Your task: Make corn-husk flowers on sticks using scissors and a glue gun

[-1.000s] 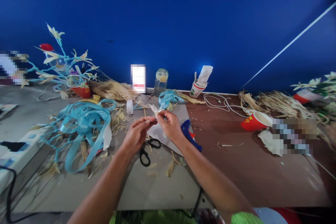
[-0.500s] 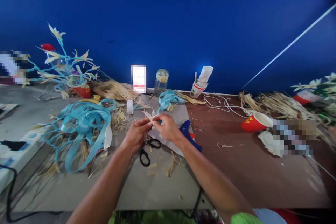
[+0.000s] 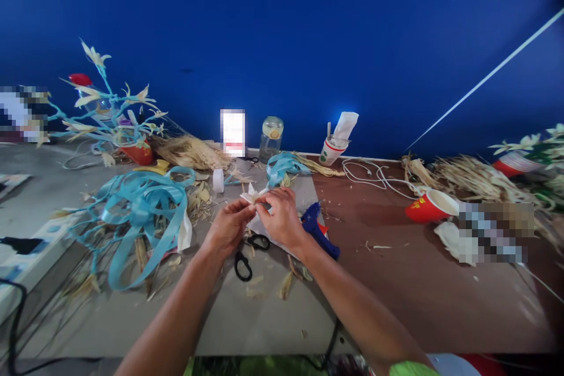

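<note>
My left hand (image 3: 229, 224) and my right hand (image 3: 278, 215) meet over the middle of the table, both pinched on a small pale flower of dried husk (image 3: 251, 194) whose petals stick up between the fingertips. Black-handled scissors (image 3: 245, 252) lie on the grey mat (image 3: 264, 311) just below my hands. A blue glue gun (image 3: 318, 230) lies right of my right wrist. A white sheet of paper (image 3: 261, 224) lies under my hands.
A heap of light-blue ribbon (image 3: 136, 205) lies at left, behind it a blue-stemmed husk-flower bouquet in a red cup (image 3: 137, 153). A glass jar (image 3: 269, 137), a white tape roll (image 3: 218, 180), a paper cup (image 3: 330, 150), white cable (image 3: 374, 173) and a tipped red cup (image 3: 429, 207) stand farther back.
Both hands have sunk a little toward the table and turned the husk flower between the fingers; the glue gun shows more beside my right wrist.
</note>
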Action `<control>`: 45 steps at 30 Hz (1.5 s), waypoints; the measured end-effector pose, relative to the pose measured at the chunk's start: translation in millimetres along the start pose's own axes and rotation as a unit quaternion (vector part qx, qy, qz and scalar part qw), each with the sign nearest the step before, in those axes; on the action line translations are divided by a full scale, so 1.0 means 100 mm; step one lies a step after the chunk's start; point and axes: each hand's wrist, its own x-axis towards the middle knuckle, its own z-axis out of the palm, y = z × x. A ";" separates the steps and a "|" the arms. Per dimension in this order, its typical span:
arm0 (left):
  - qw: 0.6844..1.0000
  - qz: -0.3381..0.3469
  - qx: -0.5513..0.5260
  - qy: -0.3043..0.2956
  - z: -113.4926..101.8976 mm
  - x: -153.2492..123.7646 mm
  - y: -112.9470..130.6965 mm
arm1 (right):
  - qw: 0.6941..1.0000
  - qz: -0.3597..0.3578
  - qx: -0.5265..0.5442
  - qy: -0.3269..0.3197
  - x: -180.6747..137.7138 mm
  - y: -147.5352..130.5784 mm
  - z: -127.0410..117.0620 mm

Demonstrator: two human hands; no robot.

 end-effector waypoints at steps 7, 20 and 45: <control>0.997 0.065 0.041 0.030 -0.02 0.01 0.00 | 0.999 0.006 0.039 -0.013 0.00 -0.07 -0.05; 0.995 -0.016 -0.085 -0.052 0.03 -0.04 0.09 | 0.984 0.016 0.174 -0.039 0.03 -0.03 -0.12; 0.999 0.020 0.027 0.019 0.00 -0.02 0.08 | 0.997 0.027 0.027 -0.062 0.02 0.00 -0.07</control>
